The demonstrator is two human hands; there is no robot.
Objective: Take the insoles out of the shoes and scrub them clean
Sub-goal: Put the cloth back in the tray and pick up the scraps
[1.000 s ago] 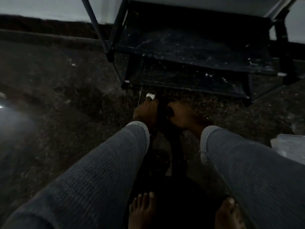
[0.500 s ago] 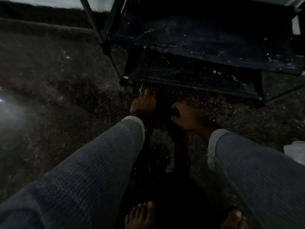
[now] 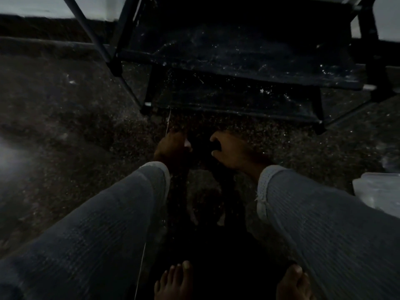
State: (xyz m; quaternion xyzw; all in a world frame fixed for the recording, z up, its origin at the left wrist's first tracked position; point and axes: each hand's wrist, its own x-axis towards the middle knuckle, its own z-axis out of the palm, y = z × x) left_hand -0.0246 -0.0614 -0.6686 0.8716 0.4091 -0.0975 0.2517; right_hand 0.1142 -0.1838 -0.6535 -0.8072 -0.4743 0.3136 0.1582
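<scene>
Dim speckled floor [image 3: 65, 137], both hands' (left hand [image 3: 173, 146], right hand [image 3: 231, 150]) fingers curled gripping dark insole [image 3: 203, 146]

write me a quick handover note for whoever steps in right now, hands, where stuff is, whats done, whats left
Left hand: on the floor, fingers curled round something small and pale; too dark to name it.
Right hand: fingers curled on a dark object lying between the hands, probably the insole, though too dim to confirm.
Black stand sits just beyond the hands; a pale container is by the right sleeve.
Done: cannot tell from this view. No shoes visible.
Left: confirm what is held, then scrub.
</scene>
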